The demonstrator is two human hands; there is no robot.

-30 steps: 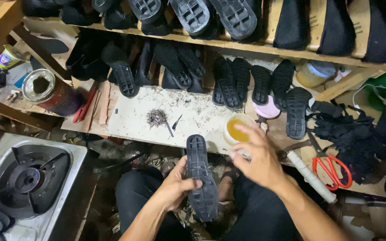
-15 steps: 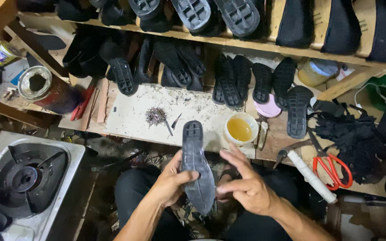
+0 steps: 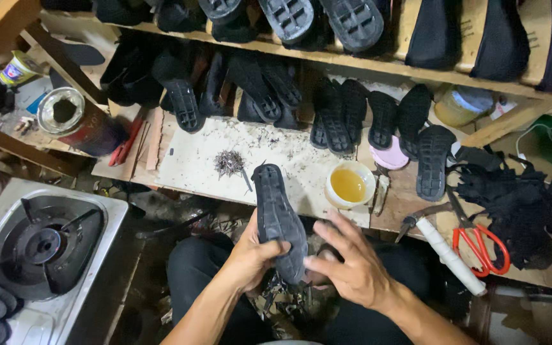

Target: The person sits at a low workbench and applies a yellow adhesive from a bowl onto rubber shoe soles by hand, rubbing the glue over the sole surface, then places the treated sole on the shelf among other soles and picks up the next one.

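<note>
Head view: left hand [image 3: 253, 252] grips black sole [image 3: 279, 220] pointing away, lengthwise; right hand [image 3: 352, 268] open beside it.

A black moulded rubber shoe sole [image 3: 279, 220], long and narrow with a ridged tread, stands nearly upright, tread up, its lower end gripped above the lap.

stove [image 3: 39, 246] left; glue bowl [image 3: 349, 184] right of sole [image 3: 278, 220].

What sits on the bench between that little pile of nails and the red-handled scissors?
In the head view, a small bowl of yellow liquid lies between the nail pile and scissors, beside a white-handled tool.
</note>
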